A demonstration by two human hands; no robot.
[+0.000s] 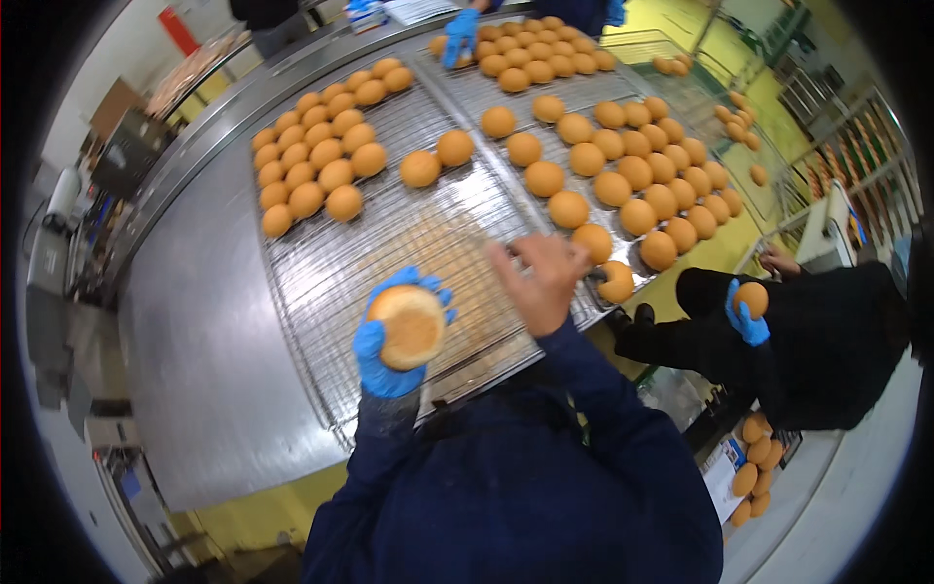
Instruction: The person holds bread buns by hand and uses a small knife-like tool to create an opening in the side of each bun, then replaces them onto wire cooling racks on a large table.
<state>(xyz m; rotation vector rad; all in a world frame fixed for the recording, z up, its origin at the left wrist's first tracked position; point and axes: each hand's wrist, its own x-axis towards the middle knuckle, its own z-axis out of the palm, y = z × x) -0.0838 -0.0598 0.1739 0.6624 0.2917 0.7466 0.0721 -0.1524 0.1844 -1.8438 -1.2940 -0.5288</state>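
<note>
My left hand (394, 350), in a blue glove, holds a round bun (410, 328) with its pale, flat underside turned up. Bare and blurred, my right hand (540, 277) is to the right of that bun and apart from it. Its fingers are closed on a tool with a dark handle (597, 275); the tool's working end is too blurred to name. Under both hands lies a wire rack (314, 350) strewn with crumbs. Two golden-brown buns (436, 158) sit on it beyond my hands, and several more buns (314, 153) stand in rows at its far left.
A second rack with several buns (635, 175) adjoins at right. Beyond it, a co-worker's blue-gloved hand (460, 36) touches buns on another rack. At right, another person's gloved hand (746, 314) holds a bun. The steel table (211, 350) extends left; a rolling rack (854, 160) stands far right.
</note>
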